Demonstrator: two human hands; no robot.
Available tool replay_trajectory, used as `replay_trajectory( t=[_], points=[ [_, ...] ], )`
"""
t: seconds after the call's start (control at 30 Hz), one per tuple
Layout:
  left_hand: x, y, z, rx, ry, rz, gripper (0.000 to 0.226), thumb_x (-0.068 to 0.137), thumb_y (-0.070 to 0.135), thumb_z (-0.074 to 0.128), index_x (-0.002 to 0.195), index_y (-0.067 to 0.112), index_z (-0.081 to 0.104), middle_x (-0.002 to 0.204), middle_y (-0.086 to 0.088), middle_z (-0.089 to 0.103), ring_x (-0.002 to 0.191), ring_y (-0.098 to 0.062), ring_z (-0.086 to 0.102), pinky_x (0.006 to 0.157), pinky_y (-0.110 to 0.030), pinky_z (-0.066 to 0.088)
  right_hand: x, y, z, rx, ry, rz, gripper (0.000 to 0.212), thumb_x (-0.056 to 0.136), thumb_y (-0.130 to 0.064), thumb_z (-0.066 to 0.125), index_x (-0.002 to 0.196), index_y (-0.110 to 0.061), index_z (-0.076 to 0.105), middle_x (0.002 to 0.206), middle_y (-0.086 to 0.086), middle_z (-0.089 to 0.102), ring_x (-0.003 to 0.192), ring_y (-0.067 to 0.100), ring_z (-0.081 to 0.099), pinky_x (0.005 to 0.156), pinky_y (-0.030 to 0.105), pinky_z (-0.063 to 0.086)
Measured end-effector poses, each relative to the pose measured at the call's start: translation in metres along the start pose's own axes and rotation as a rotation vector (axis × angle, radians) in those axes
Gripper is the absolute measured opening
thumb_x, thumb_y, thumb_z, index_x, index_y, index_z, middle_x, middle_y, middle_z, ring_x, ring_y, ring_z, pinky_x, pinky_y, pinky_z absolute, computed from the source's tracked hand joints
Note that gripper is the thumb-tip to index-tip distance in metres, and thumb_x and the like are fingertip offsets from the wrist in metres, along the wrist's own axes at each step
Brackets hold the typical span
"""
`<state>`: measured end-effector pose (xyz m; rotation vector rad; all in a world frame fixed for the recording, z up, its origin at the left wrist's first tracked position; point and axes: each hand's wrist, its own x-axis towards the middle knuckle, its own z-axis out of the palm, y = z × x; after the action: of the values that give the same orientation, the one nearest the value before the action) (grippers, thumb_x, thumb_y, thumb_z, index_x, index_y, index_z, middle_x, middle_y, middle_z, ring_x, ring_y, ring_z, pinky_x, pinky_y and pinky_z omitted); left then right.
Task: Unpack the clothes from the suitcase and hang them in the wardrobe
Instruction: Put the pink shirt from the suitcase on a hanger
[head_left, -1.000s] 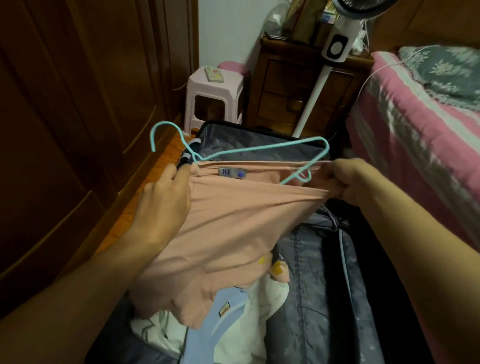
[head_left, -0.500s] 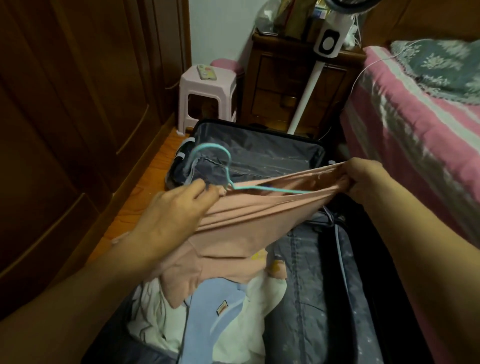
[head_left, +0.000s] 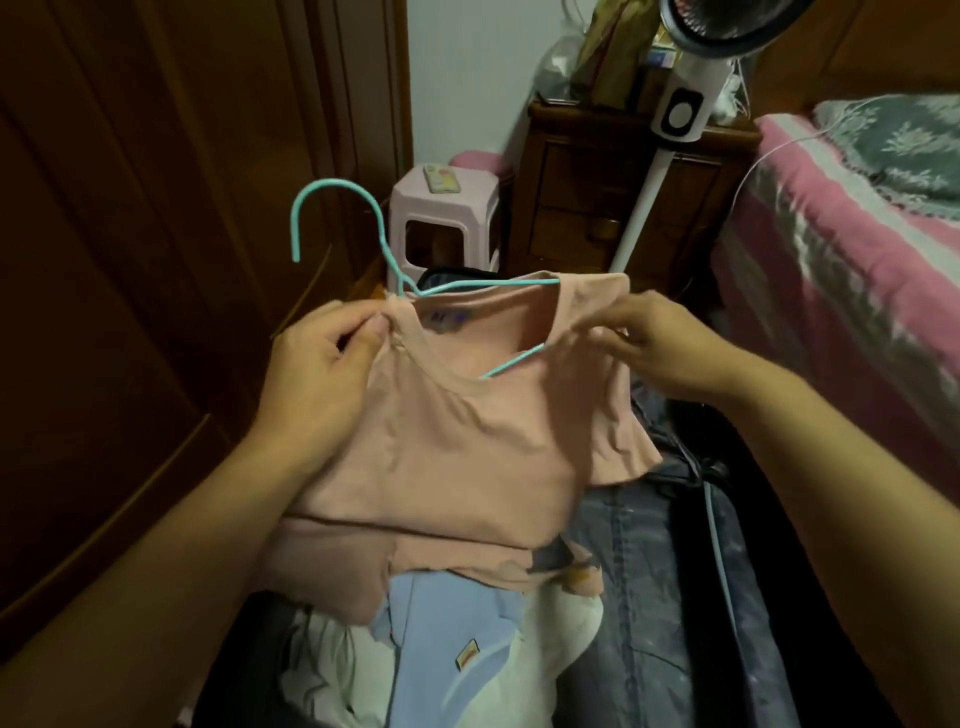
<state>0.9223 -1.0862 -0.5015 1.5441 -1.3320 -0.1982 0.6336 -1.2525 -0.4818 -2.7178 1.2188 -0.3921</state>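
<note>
A pink T-shirt (head_left: 467, 457) hangs in front of me on a turquoise wire hanger (head_left: 363, 218), whose hook rises upright through the neck opening. My left hand (head_left: 317, 374) pinches the shirt's left shoulder at the collar. On the other side, my right hand (head_left: 660, 348) pinches the right shoulder fabric. Below lies the open suitcase (head_left: 675, 597) with grey lining, holding a light blue garment (head_left: 447, 649) and white clothes (head_left: 550, 644). The dark wooden wardrobe (head_left: 156, 260) stands shut on the left.
A pink plastic stool (head_left: 447, 218) with a remote on it stands beyond the suitcase. Behind it is a wooden nightstand (head_left: 587, 197) and a white standing fan (head_left: 675, 114). A bed with a pink striped blanket (head_left: 841, 249) fills the right side.
The shirt was stretched flat between both hands with the hanger lying low; now it is raised, the hanger sits inside the neck with its hook upright, and both hands hold the shoulders.
</note>
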Motion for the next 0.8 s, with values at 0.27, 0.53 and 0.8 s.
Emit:
replay_trajectory(
  t=[0.27,0.53,0.8],
  points=[
    [0.106,0.125,-0.045,0.027,-0.141,0.116,0.023,0.1,0.013,0.059,0.114,0.02,0.076,0.109,0.012,0.073,0.105,0.005,0.064,0.093,-0.011,0.045,0.039,-0.027,-0.125,-0.053,0.128,-0.086,0.037,0.094,-0.051,0.032,0.085,-0.019,0.047,0.078,0.003,0.052,0.083,0.037,0.057,0.07,0.045,0.046],
    [0.223,0.361,-0.167,0.054,-0.385,0.096,0.021,0.101,0.019,0.06,0.113,0.025,0.077,0.109,0.02,0.071,0.105,0.012,0.061,0.096,-0.013,0.045,0.045,-0.133,-0.377,0.062,0.226,-0.217,0.032,0.102,-0.041,0.042,0.095,-0.012,0.056,0.073,-0.003,0.06,0.072,0.024,0.061,0.058,0.037,0.04],
    [0.185,0.425,-0.304,0.272,-0.114,-0.321,0.083,0.092,0.021,0.068,0.155,0.048,0.021,0.148,0.008,0.035,0.132,-0.014,0.042,0.104,-0.035,0.043,0.02,-0.173,-0.556,0.19,0.339,-0.189,0.038,0.101,-0.06,0.024,0.091,-0.03,0.044,0.066,0.003,0.058,0.063,0.036,0.062,0.054,0.038,0.042]
  ],
)
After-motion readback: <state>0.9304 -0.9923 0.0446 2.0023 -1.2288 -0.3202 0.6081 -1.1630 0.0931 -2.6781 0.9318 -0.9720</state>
